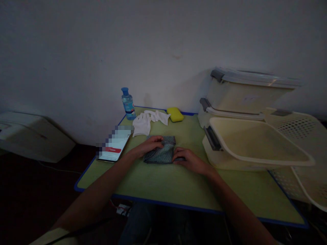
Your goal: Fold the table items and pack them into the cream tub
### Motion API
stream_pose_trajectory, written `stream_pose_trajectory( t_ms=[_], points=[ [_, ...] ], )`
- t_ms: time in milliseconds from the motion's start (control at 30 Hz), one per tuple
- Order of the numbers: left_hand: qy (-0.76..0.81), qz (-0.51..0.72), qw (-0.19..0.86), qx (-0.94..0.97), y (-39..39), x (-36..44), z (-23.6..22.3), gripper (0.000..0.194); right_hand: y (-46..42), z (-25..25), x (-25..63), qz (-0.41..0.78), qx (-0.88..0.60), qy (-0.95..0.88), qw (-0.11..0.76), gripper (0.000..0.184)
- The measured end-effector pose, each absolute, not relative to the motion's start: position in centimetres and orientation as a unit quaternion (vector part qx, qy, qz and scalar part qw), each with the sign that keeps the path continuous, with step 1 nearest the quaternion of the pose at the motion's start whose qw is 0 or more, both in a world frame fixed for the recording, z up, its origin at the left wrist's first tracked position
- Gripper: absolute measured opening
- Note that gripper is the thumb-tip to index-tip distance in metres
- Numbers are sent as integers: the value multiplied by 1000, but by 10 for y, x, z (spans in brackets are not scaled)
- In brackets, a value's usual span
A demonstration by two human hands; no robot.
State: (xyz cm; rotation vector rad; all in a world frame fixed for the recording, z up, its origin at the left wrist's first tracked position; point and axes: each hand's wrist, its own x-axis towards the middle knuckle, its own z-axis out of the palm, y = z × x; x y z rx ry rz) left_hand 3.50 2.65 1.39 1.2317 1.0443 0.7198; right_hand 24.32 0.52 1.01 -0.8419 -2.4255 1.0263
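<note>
A folded dark patterned cloth (163, 152) lies on the green table (163, 185), near its middle. My left hand (148, 145) rests on the cloth's left part, fingers curled over its top edge. My right hand (187, 158) presses on the cloth's right lower corner, fingers bent and pinching the fabric. Both forearms reach in from the near edge.
A phone (114, 146) lies left of the cloth. Behind it are white gloves (146, 120), a blue bottle (127, 103) and a yellow sponge (175, 114). Cream lidded bins (240, 95), an open tub (255, 146) and a perforated basket (301, 136) crowd the right side.
</note>
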Motion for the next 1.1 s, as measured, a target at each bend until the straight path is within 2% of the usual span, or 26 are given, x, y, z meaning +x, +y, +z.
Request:
stream_pose_trajectory(
  t_ms=[367,600,700,867,1100],
  points=[
    [464,331,664,484,27,30,14,25,2,6,229,353,-350,-850,174,6],
    [458,338,672,473,28,29,12,25,2,2,227,351,-442,-794,224,27],
    [453,340,676,472,30,28,10,25,1,1,227,345,-406,-808,251,30],
    [455,352,676,461,31,27,10,25,0,-2,228,346,-321,-839,269,9],
    [415,390,630,528,27,29,15,22,1,-2,230,301,-309,-872,233,23]
  ],
)
